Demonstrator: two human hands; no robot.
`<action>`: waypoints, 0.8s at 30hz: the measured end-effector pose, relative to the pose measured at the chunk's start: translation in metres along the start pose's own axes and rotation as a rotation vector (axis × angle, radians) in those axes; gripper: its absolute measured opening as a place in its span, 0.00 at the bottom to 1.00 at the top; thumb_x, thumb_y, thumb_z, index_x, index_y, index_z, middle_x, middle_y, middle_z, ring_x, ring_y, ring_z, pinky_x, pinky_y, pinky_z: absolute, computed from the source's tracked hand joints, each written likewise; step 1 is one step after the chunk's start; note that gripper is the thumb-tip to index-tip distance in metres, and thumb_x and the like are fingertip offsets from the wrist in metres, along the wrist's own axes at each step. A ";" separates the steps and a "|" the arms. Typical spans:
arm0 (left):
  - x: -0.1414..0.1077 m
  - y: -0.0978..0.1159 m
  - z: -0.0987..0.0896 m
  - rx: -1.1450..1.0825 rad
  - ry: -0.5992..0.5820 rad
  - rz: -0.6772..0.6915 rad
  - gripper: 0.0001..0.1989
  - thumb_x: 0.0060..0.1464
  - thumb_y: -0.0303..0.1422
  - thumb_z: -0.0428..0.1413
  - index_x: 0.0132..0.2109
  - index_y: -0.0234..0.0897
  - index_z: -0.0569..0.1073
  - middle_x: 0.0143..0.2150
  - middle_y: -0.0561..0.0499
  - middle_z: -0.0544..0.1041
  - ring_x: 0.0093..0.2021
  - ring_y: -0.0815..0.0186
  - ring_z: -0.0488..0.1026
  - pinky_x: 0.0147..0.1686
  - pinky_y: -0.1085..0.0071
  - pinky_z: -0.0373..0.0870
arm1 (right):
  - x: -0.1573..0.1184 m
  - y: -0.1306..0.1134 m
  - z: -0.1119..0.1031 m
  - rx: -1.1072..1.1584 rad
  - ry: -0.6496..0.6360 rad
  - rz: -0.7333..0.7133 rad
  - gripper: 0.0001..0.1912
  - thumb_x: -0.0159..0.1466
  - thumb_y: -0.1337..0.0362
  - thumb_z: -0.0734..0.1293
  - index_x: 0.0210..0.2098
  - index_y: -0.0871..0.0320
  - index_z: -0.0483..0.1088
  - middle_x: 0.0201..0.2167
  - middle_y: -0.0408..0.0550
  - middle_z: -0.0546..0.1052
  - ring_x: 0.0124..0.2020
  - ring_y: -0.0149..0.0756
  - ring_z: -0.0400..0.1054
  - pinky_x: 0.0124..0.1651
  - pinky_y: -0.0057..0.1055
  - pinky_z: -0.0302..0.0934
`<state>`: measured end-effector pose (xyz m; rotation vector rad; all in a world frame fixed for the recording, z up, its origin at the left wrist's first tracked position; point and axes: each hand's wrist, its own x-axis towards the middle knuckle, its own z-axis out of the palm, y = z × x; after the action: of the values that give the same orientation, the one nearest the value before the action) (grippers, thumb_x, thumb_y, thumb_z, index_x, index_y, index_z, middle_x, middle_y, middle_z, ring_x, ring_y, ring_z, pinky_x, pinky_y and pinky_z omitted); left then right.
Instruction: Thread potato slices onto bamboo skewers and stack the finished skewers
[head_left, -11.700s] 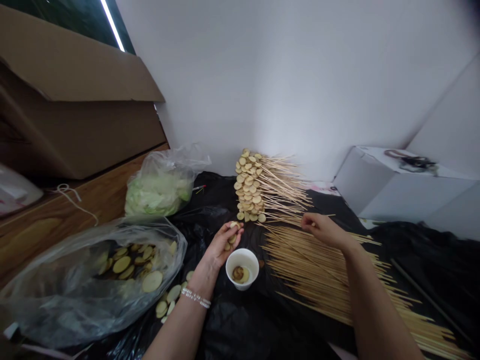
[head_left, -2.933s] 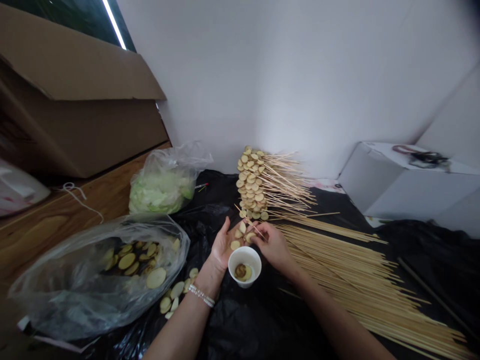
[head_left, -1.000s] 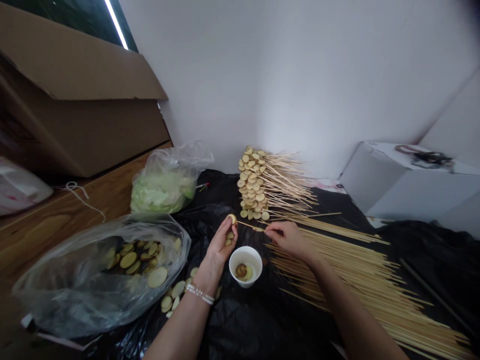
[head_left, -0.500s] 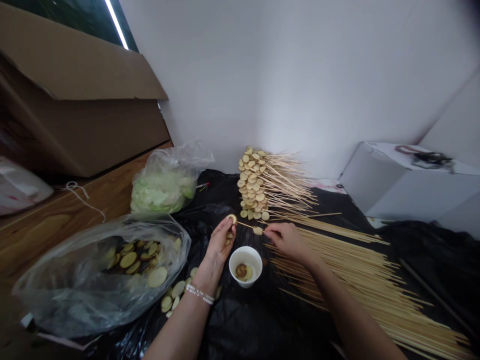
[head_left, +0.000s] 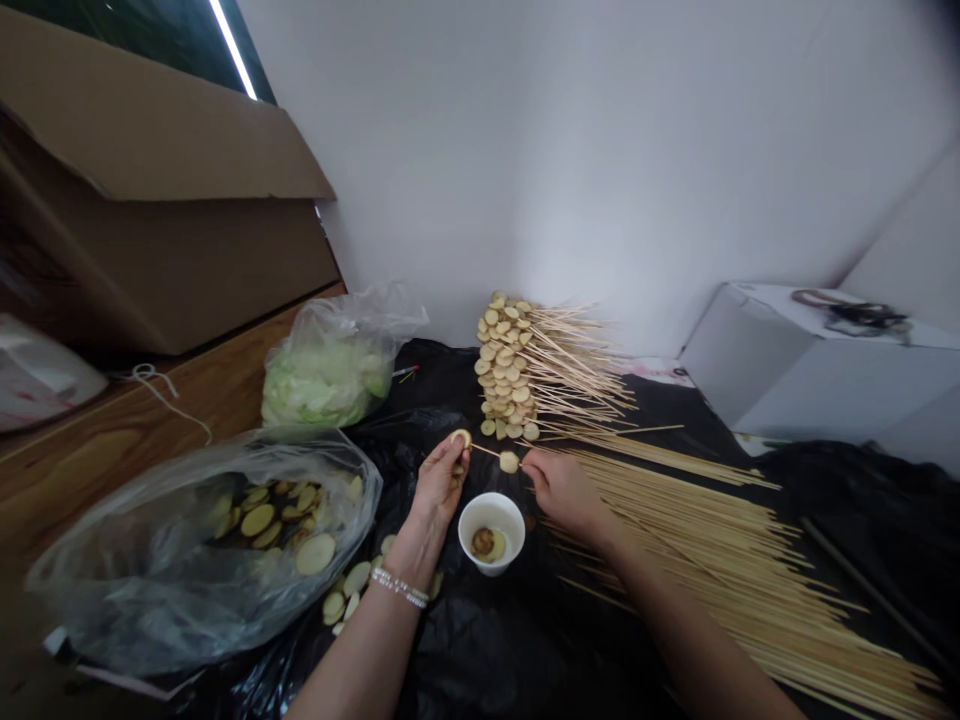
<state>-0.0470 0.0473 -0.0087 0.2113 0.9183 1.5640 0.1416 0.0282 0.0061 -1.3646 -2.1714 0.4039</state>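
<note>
Pale wood: a thin skewer point(head_left: 484, 451) runs between your two hands, roughly level, above and just beyond the white cup point(head_left: 466, 560). Your left hand point(head_left: 441, 485) is narrowed, thumb and fingers pinching a round slice point(head_left: 463, 438) at the skewer's left end; more slices show, partly hidden, in the curl of its fingers. Your right hand point(head_left: 561, 490) is closed on the skewer's other end. A threaded slice point(head_left: 509, 462) sits on the stick, close to your right fingertips. Whether the tip has entered the pinched slice, you cannot tell from here.

The cup stands upright on black plastic sheeting point(head_left: 502, 650), between your forearms, with a brownish piece and a pale slice inside. Beyond your hands, filled skewers point(head_left: 507, 375) lie stacked, slices to the left, bare sticks pointing right. Loose bare skewers point(head_left: 735, 550) spread under and beside your right forearm.

To your left, an open clear bag point(head_left: 157, 600) holds many slices; a few loose slices point(head_left: 346, 592) lie between it and your left forearm. A beaded bracelet point(head_left: 401, 588) rings your left wrist. Behind the open bag: a second bag point(head_left: 330, 375) of pale green leaves, a pen point(head_left: 406, 371) just beside it. Cardboard box point(head_left: 172, 240) far left; white box point(head_left: 780, 360) on the right, dark cable point(head_left: 859, 314) on top.
</note>
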 end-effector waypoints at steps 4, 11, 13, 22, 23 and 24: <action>0.001 0.000 -0.001 0.030 -0.014 0.015 0.05 0.49 0.18 0.60 0.31 0.30 0.77 0.28 0.50 0.79 0.24 0.77 0.73 0.27 0.85 0.71 | 0.000 -0.001 0.003 -0.005 -0.046 -0.008 0.13 0.65 0.68 0.57 0.29 0.57 0.69 0.26 0.46 0.75 0.28 0.33 0.67 0.32 0.27 0.51; 0.001 -0.002 0.000 0.034 0.000 0.041 0.06 0.48 0.17 0.60 0.30 0.29 0.77 0.28 0.49 0.79 0.25 0.76 0.74 0.28 0.84 0.71 | -0.001 -0.004 0.010 -0.074 0.021 -0.014 0.11 0.65 0.67 0.55 0.31 0.57 0.67 0.29 0.48 0.75 0.32 0.35 0.67 0.34 0.28 0.51; 0.001 -0.002 0.000 0.028 0.001 0.054 0.06 0.48 0.17 0.60 0.30 0.30 0.77 0.28 0.49 0.79 0.26 0.75 0.74 0.29 0.84 0.71 | -0.002 -0.006 0.012 -0.112 0.017 -0.012 0.11 0.66 0.67 0.55 0.31 0.57 0.67 0.29 0.49 0.75 0.31 0.35 0.67 0.33 0.28 0.50; 0.000 -0.004 0.001 0.035 -0.006 0.064 0.05 0.45 0.18 0.62 0.29 0.29 0.77 0.28 0.50 0.79 0.25 0.77 0.73 0.29 0.84 0.70 | -0.001 -0.010 0.012 0.193 -0.123 0.092 0.13 0.63 0.70 0.57 0.25 0.57 0.67 0.21 0.44 0.72 0.25 0.31 0.64 0.31 0.25 0.51; -0.001 -0.004 0.001 0.035 -0.008 0.061 0.05 0.44 0.18 0.63 0.29 0.29 0.77 0.27 0.50 0.78 0.25 0.77 0.73 0.28 0.84 0.70 | 0.000 -0.009 0.011 0.232 -0.134 0.111 0.13 0.63 0.70 0.57 0.24 0.57 0.67 0.19 0.43 0.71 0.24 0.30 0.64 0.30 0.25 0.51; -0.001 -0.004 0.002 0.038 -0.011 0.057 0.05 0.43 0.19 0.64 0.29 0.30 0.77 0.27 0.50 0.78 0.25 0.77 0.73 0.28 0.84 0.70 | 0.001 -0.008 0.011 0.253 -0.132 0.123 0.13 0.63 0.70 0.57 0.24 0.58 0.67 0.19 0.42 0.70 0.24 0.30 0.63 0.30 0.25 0.51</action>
<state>-0.0426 0.0468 -0.0097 0.2746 0.9409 1.5975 0.1295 0.0257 0.0014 -1.3640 -2.0602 0.8068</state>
